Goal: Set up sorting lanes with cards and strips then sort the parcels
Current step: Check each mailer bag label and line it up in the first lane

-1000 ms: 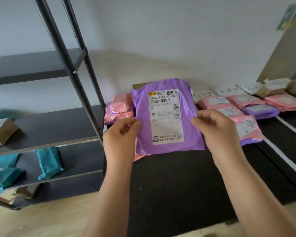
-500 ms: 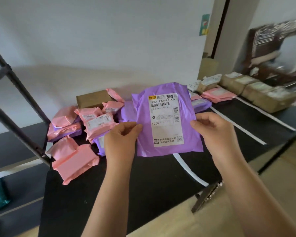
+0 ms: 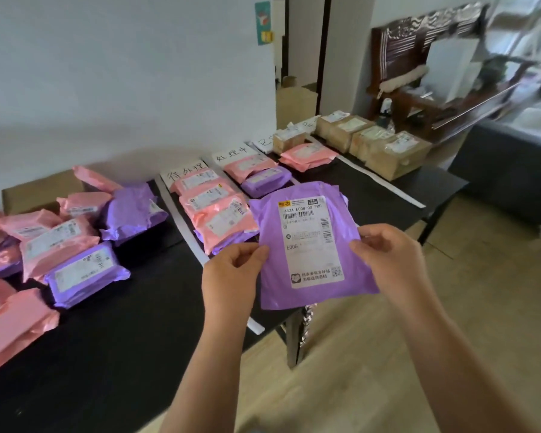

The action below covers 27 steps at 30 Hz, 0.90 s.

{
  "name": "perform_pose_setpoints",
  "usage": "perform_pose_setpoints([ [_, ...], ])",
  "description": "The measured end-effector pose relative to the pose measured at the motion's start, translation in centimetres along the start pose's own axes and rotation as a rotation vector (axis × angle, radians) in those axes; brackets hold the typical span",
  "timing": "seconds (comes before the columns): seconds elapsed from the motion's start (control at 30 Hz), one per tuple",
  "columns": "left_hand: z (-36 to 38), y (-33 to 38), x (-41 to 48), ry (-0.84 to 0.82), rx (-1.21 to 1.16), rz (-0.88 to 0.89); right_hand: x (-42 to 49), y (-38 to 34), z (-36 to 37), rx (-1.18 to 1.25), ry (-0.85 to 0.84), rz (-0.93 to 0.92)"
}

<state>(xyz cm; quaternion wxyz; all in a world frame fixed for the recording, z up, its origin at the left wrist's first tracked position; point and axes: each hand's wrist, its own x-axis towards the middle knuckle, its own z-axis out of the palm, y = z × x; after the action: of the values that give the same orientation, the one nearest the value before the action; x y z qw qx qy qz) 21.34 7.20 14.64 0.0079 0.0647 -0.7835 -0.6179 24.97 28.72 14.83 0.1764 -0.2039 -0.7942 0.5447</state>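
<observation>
Purple parcel (image 3: 313,245), held upright in the air over the desk's near edge, white shipping label (image 3: 313,242) turned toward the camera. Pinched at its left margin by the left hand (image 3: 231,273), thumb on the front and fingers curled behind; pinched likewise at its right margin by the right hand (image 3: 391,257). Lifted clear of the black desk (image 3: 122,354), touching nothing but the two hands, spanning the gap between them.

Step in hand, judging from the pose: reading the label to choose a lane, with cards and strips already laid out. Next move, most likely: matching the parcel to one handwritten card, then carrying it toward the far edge and laying it flat inside that lane without bridging a strip.

Directly behind the parcel, toward the desk's far edge: first lane under a handwritten card (image 3: 185,175), holding a row of pink parcels (image 3: 213,207); second lane under another card (image 3: 231,154), holding a pink mailer and a purple mailer (image 3: 264,179).

Further toward the far right corner: stacked pink mailers (image 3: 306,157), then cardboard boxes (image 3: 384,148).

Between lanes: white paper strips (image 3: 181,226) running from far edge toward near edge.

Toward the desk's left edge: unsorted heap (image 3: 60,245) of pink and purple parcels, well apart from the held one
</observation>
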Motion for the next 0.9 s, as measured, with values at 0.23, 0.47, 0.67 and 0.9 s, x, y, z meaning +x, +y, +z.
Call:
perform_pose_setpoints([
  [0.23,7.0,0.7,3.3,-0.047,0.074,-0.003,5.3,3.4,-2.6,0.009,0.033,0.107],
  [0.47,13.7,1.7,11.3,-0.057,0.087,-0.001,14.6,4.5,-2.6,-0.066,0.001,0.173],
  [0.67,18.8,3.2,18.2,-0.088,0.084,0.007,22.8,5.0,-2.7,-0.164,0.030,0.187],
  [0.9,22.2,3.5,23.5,-0.093,0.101,0.001,29.8,6.7,-1.6,-0.195,-0.027,0.222],
])
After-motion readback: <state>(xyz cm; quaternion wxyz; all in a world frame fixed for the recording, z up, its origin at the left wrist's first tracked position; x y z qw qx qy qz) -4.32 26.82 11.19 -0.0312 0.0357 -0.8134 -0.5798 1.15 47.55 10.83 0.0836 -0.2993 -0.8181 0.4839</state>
